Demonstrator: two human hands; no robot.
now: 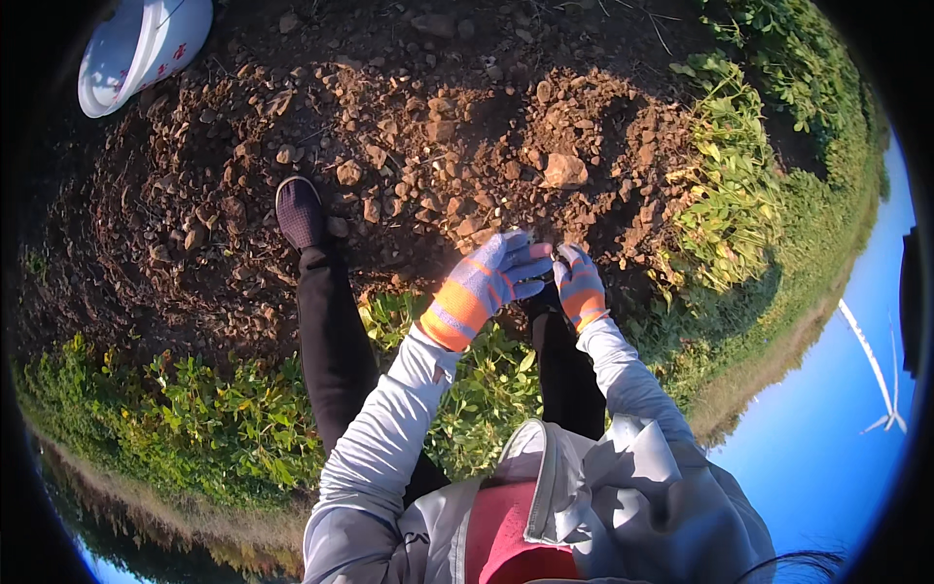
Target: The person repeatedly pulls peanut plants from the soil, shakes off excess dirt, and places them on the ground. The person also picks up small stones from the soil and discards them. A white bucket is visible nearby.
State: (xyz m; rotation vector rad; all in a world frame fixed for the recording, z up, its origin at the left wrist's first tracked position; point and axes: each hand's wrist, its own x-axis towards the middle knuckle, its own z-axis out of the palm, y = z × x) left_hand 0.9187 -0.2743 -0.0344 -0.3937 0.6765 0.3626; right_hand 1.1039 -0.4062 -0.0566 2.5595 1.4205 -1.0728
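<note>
My left hand [483, 283], in a purple-grey and orange knitted work glove, reaches over the soil with its fingers spread and slightly bent. One bare fingertip pokes out of that glove. Close to its right is my right hand [581, 285], in a matching glove, its fingers curled inward towards the left fingertips. Their palm sides are hidden, so whether either holds anything small cannot be seen. Beneath and beyond them lies loose, stony brown soil [438, 175] scattered with small pale bits. A larger stone [565, 171] rests beyond the right hand.
A white plastic bucket [171, 51] with red writing lies tipped at the upper left. Leafy green plants [211, 423] grow near my legs. Pulled, yellowing plants [730, 197] lie at the right. My dark shoe [300, 212] stands on the soil. A wind turbine [889, 416] rises far off.
</note>
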